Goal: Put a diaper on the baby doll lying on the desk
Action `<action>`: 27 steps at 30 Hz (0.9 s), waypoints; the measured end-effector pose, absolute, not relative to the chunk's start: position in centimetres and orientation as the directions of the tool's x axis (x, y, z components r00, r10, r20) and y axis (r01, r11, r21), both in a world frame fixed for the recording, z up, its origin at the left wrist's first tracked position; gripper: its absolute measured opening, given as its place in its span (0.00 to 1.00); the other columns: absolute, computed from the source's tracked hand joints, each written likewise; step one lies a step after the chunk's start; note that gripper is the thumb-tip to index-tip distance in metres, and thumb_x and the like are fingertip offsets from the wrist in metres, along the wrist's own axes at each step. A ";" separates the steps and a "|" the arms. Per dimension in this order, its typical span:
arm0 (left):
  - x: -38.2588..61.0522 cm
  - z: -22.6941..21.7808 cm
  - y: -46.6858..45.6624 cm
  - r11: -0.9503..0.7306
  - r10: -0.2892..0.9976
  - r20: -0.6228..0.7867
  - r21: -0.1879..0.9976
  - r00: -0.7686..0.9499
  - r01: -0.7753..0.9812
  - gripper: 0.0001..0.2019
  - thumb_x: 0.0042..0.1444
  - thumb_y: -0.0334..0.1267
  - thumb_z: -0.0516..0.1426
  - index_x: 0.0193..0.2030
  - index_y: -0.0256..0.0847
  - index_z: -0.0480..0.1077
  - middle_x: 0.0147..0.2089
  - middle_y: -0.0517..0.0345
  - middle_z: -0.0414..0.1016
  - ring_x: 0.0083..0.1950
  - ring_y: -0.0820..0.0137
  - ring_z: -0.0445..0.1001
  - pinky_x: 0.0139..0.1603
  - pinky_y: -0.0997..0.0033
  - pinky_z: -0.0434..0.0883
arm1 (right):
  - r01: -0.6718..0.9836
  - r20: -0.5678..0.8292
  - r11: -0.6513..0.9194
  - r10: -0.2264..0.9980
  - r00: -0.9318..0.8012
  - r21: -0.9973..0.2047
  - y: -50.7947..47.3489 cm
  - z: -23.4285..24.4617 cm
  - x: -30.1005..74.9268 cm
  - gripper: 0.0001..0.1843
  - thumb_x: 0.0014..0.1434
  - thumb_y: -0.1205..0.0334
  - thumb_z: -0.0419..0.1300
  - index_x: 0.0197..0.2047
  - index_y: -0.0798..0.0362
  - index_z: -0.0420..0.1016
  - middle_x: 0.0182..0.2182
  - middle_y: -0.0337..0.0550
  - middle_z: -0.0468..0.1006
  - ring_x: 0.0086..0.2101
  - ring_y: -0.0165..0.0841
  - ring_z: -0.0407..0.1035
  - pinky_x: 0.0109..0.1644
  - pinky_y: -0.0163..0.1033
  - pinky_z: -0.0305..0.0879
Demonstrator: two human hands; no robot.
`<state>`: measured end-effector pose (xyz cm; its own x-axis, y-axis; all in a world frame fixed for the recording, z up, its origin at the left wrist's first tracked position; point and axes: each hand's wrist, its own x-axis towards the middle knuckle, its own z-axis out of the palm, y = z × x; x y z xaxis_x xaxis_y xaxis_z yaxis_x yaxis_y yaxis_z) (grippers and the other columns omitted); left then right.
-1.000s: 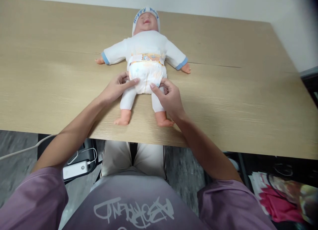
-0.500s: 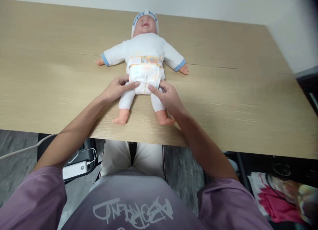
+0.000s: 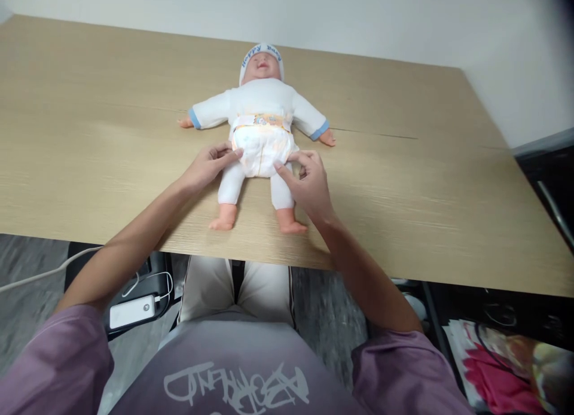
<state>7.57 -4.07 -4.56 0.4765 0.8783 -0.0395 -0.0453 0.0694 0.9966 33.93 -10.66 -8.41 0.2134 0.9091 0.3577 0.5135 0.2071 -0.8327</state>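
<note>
A baby doll (image 3: pixel 262 95) lies on its back on the table, head away from me, arms spread and legs pointing towards me. It wears white clothes with blue cuffs and a white cap (image 3: pixel 248 59) with blue lettering. Around its hips sits a white diaper (image 3: pixel 261 149) with an orange printed waistband. My left hand (image 3: pixel 214 164) pinches the diaper's edge at the left leg opening, thumb on top. At the opposite leg opening, my right hand (image 3: pixel 309 179) pinches the other edge between thumb and forefinger. The fingertips under the edges are partly hidden.
The wooden table (image 3: pixel 403 211) reaches back to a white wall, with its near edge at my lap. Below at left, a white power bank (image 3: pixel 132 311) with a cable rests on a black surface. Pink cloth (image 3: pixel 500 376) and other items lie below at right.
My hands have moved slightly outward along the diaper's leg edges, the right thumb shifting off the middle. The whole view has tilted a little, so the doll appears lower.
</note>
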 end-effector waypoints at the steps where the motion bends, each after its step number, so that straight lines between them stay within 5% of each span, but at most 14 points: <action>1: 7.2 -4.4 -4.0 0.047 0.870 -0.033 0.999 0.492 -0.015 0.31 0.58 0.64 0.76 0.52 0.38 0.84 0.54 0.48 0.89 0.55 0.59 0.85 0.58 0.63 0.79 | 0.542 0.369 0.205 0.905 0.212 -0.815 -10.8 -8.5 34.1 0.21 0.68 0.39 0.74 0.47 0.49 0.85 0.48 0.44 0.76 0.42 0.36 0.70 0.54 0.46 0.75; 7: 4.5 -4.2 -2.7 -0.113 0.877 0.026 0.982 0.480 0.152 0.26 0.67 0.61 0.71 0.57 0.40 0.84 0.59 0.46 0.88 0.60 0.57 0.83 0.65 0.57 0.76 | 0.544 0.267 0.186 0.961 0.074 -0.818 -12.5 -7.1 35.8 0.20 0.70 0.43 0.72 0.56 0.47 0.88 0.48 0.43 0.81 0.37 0.33 0.70 0.47 0.43 0.75; 11: 3.5 -4.1 0.2 -0.322 0.906 0.202 0.899 0.372 0.295 0.24 0.68 0.61 0.70 0.52 0.41 0.81 0.57 0.45 0.85 0.63 0.52 0.80 0.67 0.51 0.73 | 0.562 0.265 0.148 0.955 0.133 -0.814 -11.6 -6.5 39.0 0.20 0.75 0.41 0.67 0.55 0.49 0.86 0.42 0.43 0.85 0.37 0.35 0.74 0.46 0.44 0.77; 15: 4.1 -4.0 5.0 -0.451 0.892 0.374 0.773 0.254 0.447 0.30 0.56 0.65 0.77 0.52 0.46 0.77 0.63 0.45 0.80 0.76 0.47 0.63 0.74 0.46 0.63 | 0.802 0.509 0.172 0.841 0.182 -0.571 -6.2 -7.0 42.7 0.22 0.74 0.43 0.69 0.61 0.49 0.82 0.56 0.53 0.85 0.52 0.45 0.77 0.64 0.55 0.75; 19: 5.5 -4.3 9.6 -0.422 0.906 0.311 0.735 0.289 0.532 0.35 0.56 0.72 0.72 0.52 0.43 0.75 0.58 0.50 0.80 0.72 0.63 0.53 0.77 0.56 0.49 | 0.918 0.480 0.146 0.875 0.054 -0.369 0.3 -7.7 43.8 0.38 0.73 0.40 0.70 0.75 0.54 0.71 0.71 0.62 0.77 0.69 0.53 0.68 0.78 0.65 0.62; 24: 6.7 -5.3 12.4 -0.348 0.936 0.232 0.728 0.266 0.590 0.29 0.60 0.67 0.71 0.47 0.42 0.74 0.47 0.59 0.82 0.63 0.70 0.58 0.74 0.65 0.49 | 0.878 0.391 0.149 0.919 0.047 -0.456 4.9 -8.7 42.0 0.29 0.76 0.38 0.66 0.66 0.51 0.75 0.65 0.61 0.80 0.65 0.55 0.72 0.72 0.60 0.68; 27: 6.7 -5.5 11.4 -0.321 0.946 0.234 0.781 0.226 0.535 0.26 0.55 0.60 0.76 0.43 0.45 0.73 0.46 0.54 0.82 0.69 0.59 0.66 0.70 0.62 0.58 | 0.847 0.407 0.126 0.906 0.114 -0.516 5.1 -8.5 41.1 0.29 0.81 0.36 0.60 0.63 0.55 0.76 0.64 0.63 0.80 0.65 0.50 0.73 0.72 0.55 0.67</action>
<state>6.70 11.38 -5.49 0.2257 0.9456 0.2341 0.5350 -0.3212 0.7814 41.13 5.12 -8.45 0.1135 0.9063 0.4070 0.8471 0.1258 -0.5164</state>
